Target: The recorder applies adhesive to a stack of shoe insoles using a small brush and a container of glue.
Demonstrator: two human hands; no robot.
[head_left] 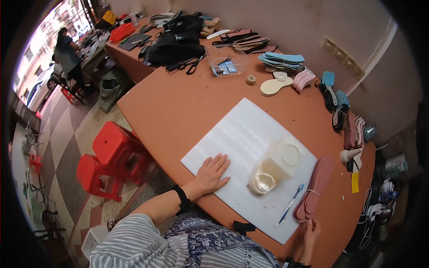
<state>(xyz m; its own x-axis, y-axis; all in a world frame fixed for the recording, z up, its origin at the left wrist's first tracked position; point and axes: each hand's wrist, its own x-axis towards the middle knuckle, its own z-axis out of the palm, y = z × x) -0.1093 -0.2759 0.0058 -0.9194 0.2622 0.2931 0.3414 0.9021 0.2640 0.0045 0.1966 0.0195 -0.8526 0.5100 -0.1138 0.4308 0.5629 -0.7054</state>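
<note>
My left hand (212,173) lies flat with fingers spread on a white sheet (232,134). My right hand (311,231) has its fingers curled together at the near end of a tied bundle of pink insole-shaped pieces (315,187); whether they pinch anything is hidden. Between the hands, a translucent off-white plastic container (279,161) rests on the sheet, its round mouth (262,182) toward me and something shiny inside. A slim blue-and-white pen-like stick (289,205) lies beside the bundle.
Along the table's (170,102) far side are a clear plastic box (225,62), scissors (193,67), a tape roll (250,80), cream sole shapes (273,86) and blue bundles (281,60). Red stools (114,143) stand left. Another person (69,56) stands at the far left.
</note>
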